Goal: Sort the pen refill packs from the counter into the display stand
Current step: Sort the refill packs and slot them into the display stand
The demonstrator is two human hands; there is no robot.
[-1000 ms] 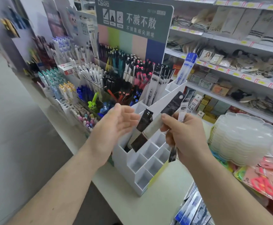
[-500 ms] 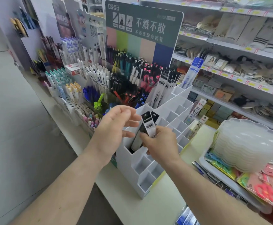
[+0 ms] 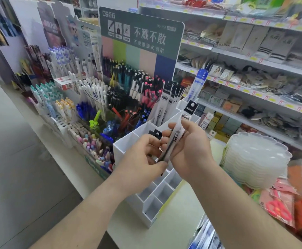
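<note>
White card: the display stand [image 3: 123, 146] rises in steps of open compartments on the pale counter [image 3: 180, 209], right under both hands.
Hands: two, bare, meeting over the middle of the stand.
Right hand [image 3: 189, 151]: fingers curled round one pen refill pack [image 3: 178, 133], thumb laid across its front; the pack slants up and away, its black header card poking out above the fingers.
Left hand [image 3: 143, 159]: thumb and fingertips pinch the lower end of that same pack, the other fingers loosely bent.
In the front compartment: one black header [image 3: 155, 133] shows just behind the left fingers; whether more packs sit under it, I cannot tell.
Back rows of the stand: a cluster of upright white-and-black refill packs [image 3: 168, 99], around four or five, too overlapped to count surely, and one blue pack [image 3: 199, 83] standing tallest at the right.
Counter edge, bottom right: a loose pile of blue-and-white packs [image 3: 206, 236], blurred, number unclear.
Beside the stand, right: one stack of clear scalloped trays [image 3: 256, 159].
Behind, left: racks of pens [image 3: 92, 90] in many colours under one green sign [image 3: 143, 33].
</note>
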